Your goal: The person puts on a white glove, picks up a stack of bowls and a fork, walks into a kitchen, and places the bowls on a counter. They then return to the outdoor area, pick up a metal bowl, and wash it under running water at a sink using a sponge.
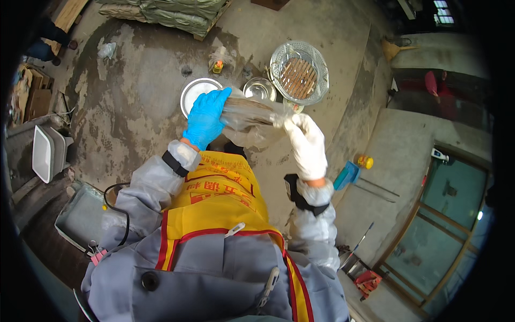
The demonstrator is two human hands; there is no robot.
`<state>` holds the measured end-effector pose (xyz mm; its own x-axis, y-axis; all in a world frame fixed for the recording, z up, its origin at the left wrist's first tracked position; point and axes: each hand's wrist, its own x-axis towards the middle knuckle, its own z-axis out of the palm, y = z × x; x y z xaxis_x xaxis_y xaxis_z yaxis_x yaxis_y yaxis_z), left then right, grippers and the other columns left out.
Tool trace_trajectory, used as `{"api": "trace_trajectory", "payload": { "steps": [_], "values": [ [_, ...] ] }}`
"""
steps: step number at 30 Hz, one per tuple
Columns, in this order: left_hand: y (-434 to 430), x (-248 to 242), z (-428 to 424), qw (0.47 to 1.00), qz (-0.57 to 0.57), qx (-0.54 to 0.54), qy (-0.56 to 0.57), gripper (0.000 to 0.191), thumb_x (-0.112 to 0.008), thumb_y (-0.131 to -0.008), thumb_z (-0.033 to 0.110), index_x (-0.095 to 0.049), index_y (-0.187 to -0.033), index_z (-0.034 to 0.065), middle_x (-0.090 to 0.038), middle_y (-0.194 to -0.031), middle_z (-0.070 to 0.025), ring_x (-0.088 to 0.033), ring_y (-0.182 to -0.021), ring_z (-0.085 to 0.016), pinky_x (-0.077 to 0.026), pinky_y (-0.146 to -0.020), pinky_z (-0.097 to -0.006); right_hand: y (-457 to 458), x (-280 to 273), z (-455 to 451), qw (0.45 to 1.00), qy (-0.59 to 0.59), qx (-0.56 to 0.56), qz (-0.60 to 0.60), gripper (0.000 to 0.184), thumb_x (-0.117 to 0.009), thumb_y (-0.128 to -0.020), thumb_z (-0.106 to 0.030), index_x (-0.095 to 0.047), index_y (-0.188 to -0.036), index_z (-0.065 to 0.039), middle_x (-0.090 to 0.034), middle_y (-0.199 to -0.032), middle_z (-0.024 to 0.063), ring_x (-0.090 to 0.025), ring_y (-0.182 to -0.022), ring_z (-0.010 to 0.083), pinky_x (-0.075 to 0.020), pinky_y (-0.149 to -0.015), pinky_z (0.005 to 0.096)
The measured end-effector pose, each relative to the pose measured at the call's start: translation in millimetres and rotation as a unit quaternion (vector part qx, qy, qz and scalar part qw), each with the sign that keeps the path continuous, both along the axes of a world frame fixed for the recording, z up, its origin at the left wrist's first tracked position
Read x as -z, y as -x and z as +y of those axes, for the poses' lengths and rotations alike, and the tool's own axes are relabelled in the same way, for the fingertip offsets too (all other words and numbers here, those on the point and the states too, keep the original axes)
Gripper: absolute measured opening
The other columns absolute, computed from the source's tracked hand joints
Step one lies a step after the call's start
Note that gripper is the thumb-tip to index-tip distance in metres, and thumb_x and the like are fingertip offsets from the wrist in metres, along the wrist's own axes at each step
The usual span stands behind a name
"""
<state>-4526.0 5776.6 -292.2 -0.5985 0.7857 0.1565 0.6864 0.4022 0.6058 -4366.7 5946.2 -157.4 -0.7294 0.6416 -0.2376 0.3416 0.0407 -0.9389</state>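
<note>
My left hand [206,116], in a blue glove, grips one end of a clear plastic bag [257,135]. Inside the bag lies a bundle of long, thin brown pieces [245,108] whose exact kind I cannot tell. My right hand [306,145], in a white glove, pinches the gathered other end of the bag. The bag is stretched between both hands, above the floor and in front of my yellow apron [225,185]. Partly behind my left hand is a round white-centred metal tray [196,89]. Beyond the bag stands a shiny metal bowl [259,89].
A perforated metal basin [322,74] with brown slats inside stands right of the bowl. A bottle with an orange cap [217,66] is farther off. Covered stacks [177,16] sit at the back. White tubs [42,155] stand left; a blue dustpan [348,175] lies right, near a glass door [434,245].
</note>
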Motion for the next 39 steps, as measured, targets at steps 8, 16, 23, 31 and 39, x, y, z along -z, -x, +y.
{"api": "trace_trajectory", "payload": {
  "steps": [8, 16, 23, 31, 39],
  "values": [
    [3, 6, -15, 0.995, -0.083, -0.028, -0.049, 0.096, -0.079, -0.070, 0.026, -0.025, -0.148, 0.0089, -0.038, -0.141, -0.0199, -0.038, -0.128, -0.038, -0.035, -0.105, -0.0454, -16, -17, 14, 0.994, 0.089, -0.046, -0.043, 0.012, -0.055, -0.093, -0.011, -0.061, -0.098, -0.002, -0.064, -0.088, -0.0002, -0.052, -0.079, 0.0052, -0.0432, -0.075, 0.0214],
    [-15, 31, -14, 0.984, -0.178, -0.012, 0.005, 0.097, -0.078, -0.071, 0.033, -0.024, -0.147, 0.0054, -0.038, -0.143, -0.0223, -0.037, -0.131, -0.037, -0.033, -0.108, -0.0426, -28, -39, 19, 0.995, 0.002, 0.089, 0.042, 0.010, -0.062, -0.090, -0.013, -0.061, -0.095, -0.004, -0.060, -0.088, -0.0036, -0.048, -0.078, 0.0041, -0.0392, -0.071, 0.0195],
    [-42, 47, -2, 0.729, -0.679, -0.080, 0.044, 0.100, -0.075, -0.077, 0.045, -0.018, -0.150, 0.0091, -0.032, -0.149, -0.0170, -0.030, -0.138, -0.032, -0.030, -0.110, -0.0466, -70, -123, 24, 0.953, 0.014, 0.184, 0.239, 0.023, -0.061, -0.090, -0.014, -0.058, -0.107, 0.001, -0.064, -0.099, 0.0154, -0.064, -0.085, 0.0273, -0.0580, -0.071, 0.0396],
    [-66, 11, 42, 0.423, -0.892, 0.064, -0.145, 0.065, -0.062, -0.092, 0.025, -0.029, -0.146, 0.0119, -0.046, -0.138, -0.0085, -0.048, -0.125, -0.025, -0.043, -0.103, -0.0448, -136, -148, 40, 0.927, 0.032, 0.217, 0.304, 0.027, -0.062, -0.086, -0.018, -0.059, -0.108, -0.003, -0.061, -0.102, 0.0107, -0.059, -0.091, 0.0205, -0.0512, -0.077, 0.0313],
    [-57, -9, 69, 0.510, -0.850, 0.026, -0.129, 0.068, -0.058, -0.085, 0.000, -0.031, -0.145, 0.0129, -0.049, -0.135, -0.0087, -0.050, -0.121, -0.025, -0.046, -0.099, -0.0414, -152, -136, 44, 0.883, 0.058, 0.319, 0.338, 0.010, -0.063, -0.085, -0.012, -0.060, -0.090, -0.004, -0.062, -0.084, 0.0095, -0.062, -0.077, 0.0250, -0.0535, -0.064, 0.0387]
  ]
}}
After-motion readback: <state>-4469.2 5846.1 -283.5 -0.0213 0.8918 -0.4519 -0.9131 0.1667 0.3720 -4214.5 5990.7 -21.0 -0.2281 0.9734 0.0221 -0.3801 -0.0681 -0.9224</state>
